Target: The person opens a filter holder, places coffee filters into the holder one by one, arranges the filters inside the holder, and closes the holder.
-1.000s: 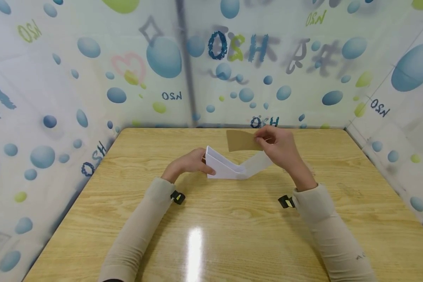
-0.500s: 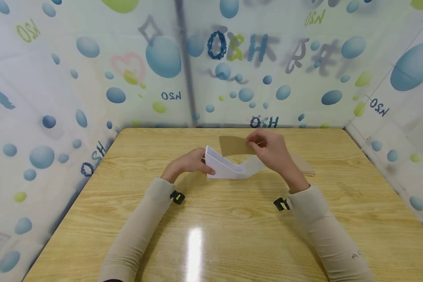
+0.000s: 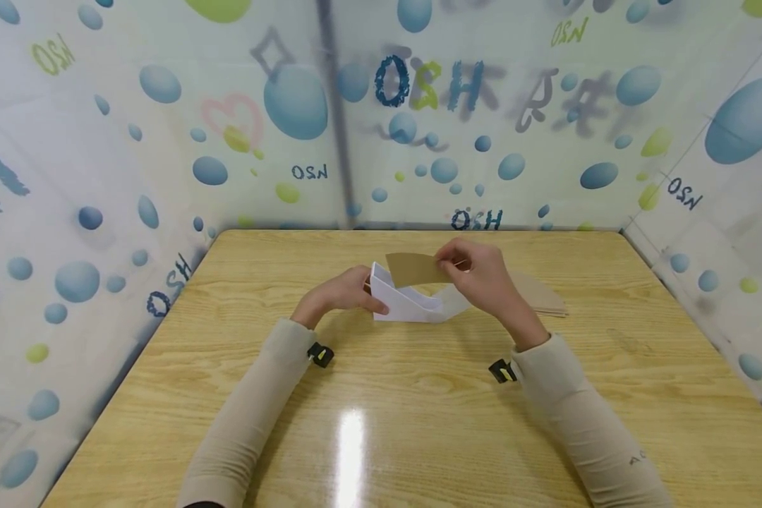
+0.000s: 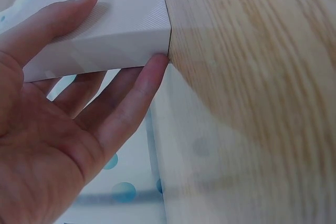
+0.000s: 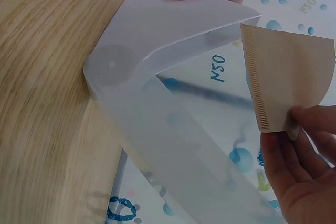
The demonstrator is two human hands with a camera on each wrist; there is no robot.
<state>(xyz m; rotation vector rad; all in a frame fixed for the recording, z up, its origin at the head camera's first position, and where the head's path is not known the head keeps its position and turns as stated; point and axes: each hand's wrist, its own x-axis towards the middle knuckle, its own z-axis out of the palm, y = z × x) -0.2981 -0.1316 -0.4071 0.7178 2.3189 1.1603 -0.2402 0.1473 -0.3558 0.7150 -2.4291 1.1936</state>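
Observation:
A white box (image 3: 406, 305) with a slanted open top stands on the table, its translucent lid (image 5: 178, 150) swung out to the right. My left hand (image 3: 349, 290) grips the box's left end, thumb on the front face; the left wrist view shows that thumb on the white side (image 4: 126, 14) and fingers along the end. Between thumb and fingers my right hand (image 3: 482, 275) pinches a brown paper filter (image 3: 411, 269), held just above the box opening. In the right wrist view the filter (image 5: 289, 72) has a crimped edge and hangs apart from the box.
Behind my right wrist a stack of brown filters (image 3: 542, 295) lies on the wooden table (image 3: 432, 423). A patterned curtain (image 3: 381, 141) stands along the table's back edge and both sides.
My right hand has moved left and slightly toward me, bringing the filter over the box opening. The filter stack has come into view behind the right wrist. My left hand has stayed in place.

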